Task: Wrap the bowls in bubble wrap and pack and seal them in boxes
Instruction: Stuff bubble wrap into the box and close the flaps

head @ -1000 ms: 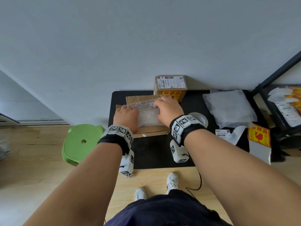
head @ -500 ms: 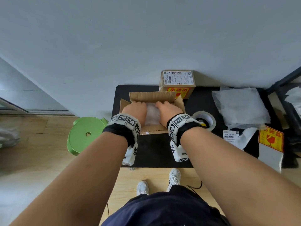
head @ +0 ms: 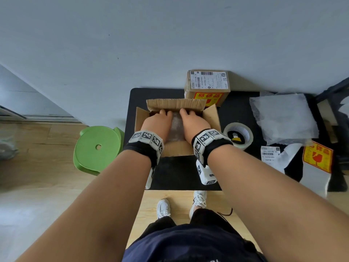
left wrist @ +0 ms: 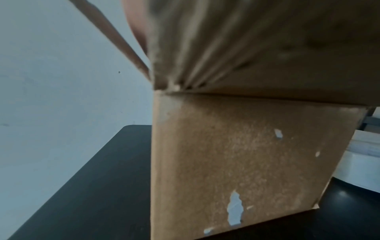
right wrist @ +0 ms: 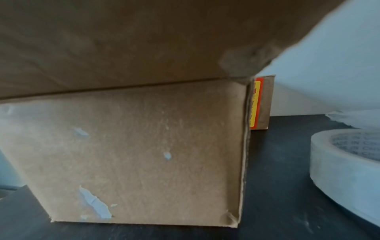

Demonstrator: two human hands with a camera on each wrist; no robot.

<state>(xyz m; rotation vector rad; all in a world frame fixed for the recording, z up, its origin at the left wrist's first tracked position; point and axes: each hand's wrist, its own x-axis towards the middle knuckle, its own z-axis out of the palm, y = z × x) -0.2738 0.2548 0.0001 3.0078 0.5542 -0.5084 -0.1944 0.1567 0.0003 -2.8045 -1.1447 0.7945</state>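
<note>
Floorboards fill the far left, and on them, just left of the black table (head: pixel 139 99), stands a green stool (head: pixel 98 148). Next comes the open cardboard box (head: pixel 177 148) on the table's left half, its four flaps spread outward; the wrist views show only its near outer wall (left wrist: pixel 236 162), scuffed with small white tears. Both hands are down inside it. The left hand (head: pixel 156 123) lies on the left side of the bubble-wrapped bundle (head: pixel 176 127), and the right hand (head: pixel 194 121) lies on its right side — the pale wrap shows in the gap between them. The fingers of both reach toward the far wall of the box and are partly hidden by the far flap, so whether they press flat or curl round the bundle cannot be told. The bowl itself is not visible through the wrap (only the cloudy plastic shows).

Beyond the box, against the wall, sits a sealed cardboard parcel (head: pixel 207 86) with a white shipping label on top and a red-and-yellow sticker on its near face. Just right of the open box lies a roll of clear tape (head: pixel 238 136), flat on the table. Farther right rests a stack of bubble-wrap sheets (head: pixel 283 118), and near it a loose shipping label (head: pixel 270 154) and a red-and-yellow sticker sheet (head: pixel 318 156) — at the table's right edge.
</note>
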